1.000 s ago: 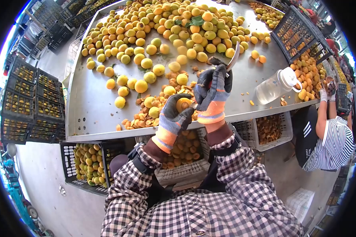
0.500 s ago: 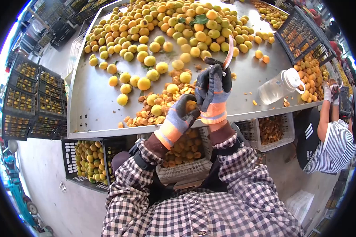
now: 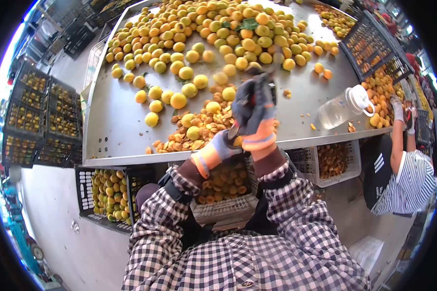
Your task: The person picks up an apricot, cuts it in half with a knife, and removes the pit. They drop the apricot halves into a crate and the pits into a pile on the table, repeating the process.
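My left hand (image 3: 221,146), in a grey and orange glove, is closed round a yellow-orange fruit (image 3: 238,140), mostly hidden by the fingers. Just above it, touching or nearly so, my right hand (image 3: 255,109) is closed on a knife; motion smears the hand, and the blade cannot be made out. Beside both hands, cut orange-brown fruit pieces (image 3: 172,142) lie heaped with a few whole fruits on the metal table (image 3: 116,111). Farther back spreads a big pile of round yellow and greenish fruits (image 3: 179,36).
A clear water jug (image 3: 336,112) with a white lid lies tilted to the right. Below the table edge are a crate of fruit (image 3: 223,213), a basket of cut pieces (image 3: 359,165) and a black crate (image 3: 85,194). A gloved co-worker (image 3: 405,179) works at the right.
My right hand has moved slightly left and down towards my left hand, and the curved blade that pointed up is now blurred. My left hand has turned, covering more of the fruit.
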A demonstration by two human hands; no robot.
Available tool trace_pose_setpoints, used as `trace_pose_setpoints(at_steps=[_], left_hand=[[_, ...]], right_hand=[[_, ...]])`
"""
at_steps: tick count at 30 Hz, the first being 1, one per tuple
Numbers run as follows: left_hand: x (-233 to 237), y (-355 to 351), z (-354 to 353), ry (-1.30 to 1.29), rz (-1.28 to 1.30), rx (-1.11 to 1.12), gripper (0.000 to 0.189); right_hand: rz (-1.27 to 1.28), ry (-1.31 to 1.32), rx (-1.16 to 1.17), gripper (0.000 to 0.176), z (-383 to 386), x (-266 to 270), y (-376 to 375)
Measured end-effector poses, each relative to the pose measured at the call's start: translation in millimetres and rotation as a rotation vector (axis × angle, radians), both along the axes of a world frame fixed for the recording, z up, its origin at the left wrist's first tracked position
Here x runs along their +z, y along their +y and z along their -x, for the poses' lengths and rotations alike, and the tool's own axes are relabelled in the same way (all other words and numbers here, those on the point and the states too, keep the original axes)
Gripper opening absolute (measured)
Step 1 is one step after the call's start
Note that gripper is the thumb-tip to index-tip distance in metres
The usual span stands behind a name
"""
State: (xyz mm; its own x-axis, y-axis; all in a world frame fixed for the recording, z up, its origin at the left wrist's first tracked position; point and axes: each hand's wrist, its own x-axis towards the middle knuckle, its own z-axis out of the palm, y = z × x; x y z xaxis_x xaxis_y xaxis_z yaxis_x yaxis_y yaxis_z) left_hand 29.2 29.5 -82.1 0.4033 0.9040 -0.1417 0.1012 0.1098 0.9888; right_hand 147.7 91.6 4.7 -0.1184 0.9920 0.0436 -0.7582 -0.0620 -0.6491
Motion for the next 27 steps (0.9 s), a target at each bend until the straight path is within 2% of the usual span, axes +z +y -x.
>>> trace_pose_setpoints(at_steps=[1, 2, 3, 5, 6, 7, 13, 15, 19, 22, 24, 26, 27], left_hand=[[24.0, -2.5, -5.2, -0.060, 0.041, 0.016, 0.042], [26.2, -6.4, -11.3, -0.234, 0.078, 0.107, 0.040], [28.7, -1.9, -10.3, -0.268, 0.074, 0.047, 0.042], [14.3, 0.4, -9.1, -0.218, 0.035, 0.129, 0.048], [29.7, -0.4, -10.3, -0.267, 0.054, 0.154, 0.051], [24.3, 3.9, -10.9, -0.255, 0.003, 0.154, 0.051], [32.8, 1.0, -8.9, -0.243, -0.072, 0.174, 0.041], [40.5, -2.5, -9.7, -0.243, 0.010, 0.199, 0.034], [46.4, -5.3, -7.6, -0.319, 0.112, 0.204, 0.035], [41.9, -7.1, -14.0, -0.265, 0.051, 0.242, 0.038], [31.8, -5.4, -19.7, -0.185, -0.230, 0.319, 0.038], [30.9, -7.7, -19.8, -0.181, -0.228, 0.294, 0.039], [31.8, -8.2, -20.2, -0.177, -0.227, 0.268, 0.040]], right_hand=[[0.082, 0.125, 0.018, 0.027, -15.2, 8.6, 3.9], [0.067, 0.161, -0.135, 0.029, -21.2, 19.1, 8.5], [0.064, 0.159, -0.145, 0.029, -25.6, 18.8, 8.3], [-0.029, 0.085, -0.135, 0.029, -32.3, 17.9, 7.0], [-0.110, 0.047, -0.123, 0.029, -31.1, 19.9, 4.5], [-0.113, -0.058, -0.181, 0.030, -29.5, 21.2, 0.6], [-0.170, -0.126, -0.238, 0.030, -25.1, 16.9, -2.9], [-0.256, -0.137, -0.247, 0.029, -23.0, 11.3, -1.1], [-0.267, -0.144, -0.283, 0.027, -23.1, 9.5, -1.0], [-0.224, -0.088, -0.270, 0.026, -18.2, 11.2, -4.9], [-0.186, -0.120, -0.298, 0.026, -14.3, 9.8, -4.6], [-0.149, -0.151, -0.327, 0.026, -14.0, 8.8, -5.3], [-0.180, -0.155, -0.226, 0.028, -15.0, 8.4, -6.7]])
